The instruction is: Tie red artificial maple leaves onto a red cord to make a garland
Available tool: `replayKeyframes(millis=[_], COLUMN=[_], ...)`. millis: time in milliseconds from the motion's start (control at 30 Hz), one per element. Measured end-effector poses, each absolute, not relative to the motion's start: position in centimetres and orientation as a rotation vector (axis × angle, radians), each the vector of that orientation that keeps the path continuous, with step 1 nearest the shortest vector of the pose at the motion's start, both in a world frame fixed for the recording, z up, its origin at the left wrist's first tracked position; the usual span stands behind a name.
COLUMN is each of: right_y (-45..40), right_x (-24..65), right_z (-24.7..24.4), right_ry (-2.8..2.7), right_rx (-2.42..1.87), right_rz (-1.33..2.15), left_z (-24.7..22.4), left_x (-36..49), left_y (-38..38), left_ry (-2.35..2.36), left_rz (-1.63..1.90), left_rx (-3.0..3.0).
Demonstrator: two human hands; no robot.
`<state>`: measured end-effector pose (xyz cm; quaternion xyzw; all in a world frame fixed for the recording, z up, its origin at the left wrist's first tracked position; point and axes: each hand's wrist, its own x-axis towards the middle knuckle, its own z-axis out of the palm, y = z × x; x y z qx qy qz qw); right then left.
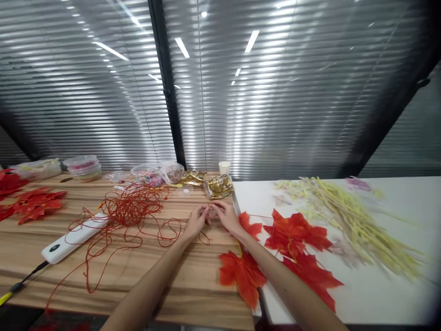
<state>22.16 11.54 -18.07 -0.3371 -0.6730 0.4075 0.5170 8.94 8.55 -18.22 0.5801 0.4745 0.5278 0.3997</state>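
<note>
My left hand (198,219) and my right hand (224,216) meet over the wooden table, fingertips pinched close together. Thin red cord (172,223) runs from a loose tangle up to my left hand, and a short length curls out beneath the fingers. The exact spot they pinch is mostly hidden by the fingers. Beside my right forearm lie red fabric maple leaves (291,230) with a strand of cord between them. Another orange-red leaf (241,276) spans the gap between the two tables.
A white power strip (74,239) lies partly under the cord tangle. Gold foil packets (219,186), a paper cup (224,168) and plastic tubs (82,166) line the back. Yellow strips (354,220) cover part of the white table (406,197). More red leaves (37,203) sit far left.
</note>
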Motion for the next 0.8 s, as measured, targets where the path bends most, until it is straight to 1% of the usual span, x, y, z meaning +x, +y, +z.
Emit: replayKeyframes(millis=[133, 333, 500, 700, 800], right_y=[10.6, 9.8, 9.0, 8.3, 8.3], right_x=[22.7, 23.1, 23.0, 23.1, 23.1], right_z=[-18.1, -17.7, -17.3, -17.0, -17.0], right_ry=[-1.684, -1.667, -1.749, -1.831, -1.849], right_rx=[-0.791, -0.819, -0.782, -0.754, -0.750], right_rz=[0.811, 0.807, 0.699, 0.581, 0.533], left_z=[-17.9, -17.2, -17.1, -17.3, -17.1], left_x=[9.3, 9.7, 9.8, 9.6, 9.4], left_y=[8.5, 8.0, 7.8, 7.9, 7.8], left_ry=[1.194, 1.107, 1.077, 0.961, 0.911], left_rz=[1.301, 1.276, 1.340, 1.276, 1.331], left_rx=[1.523, 1.534, 1.452, 1.319, 1.228])
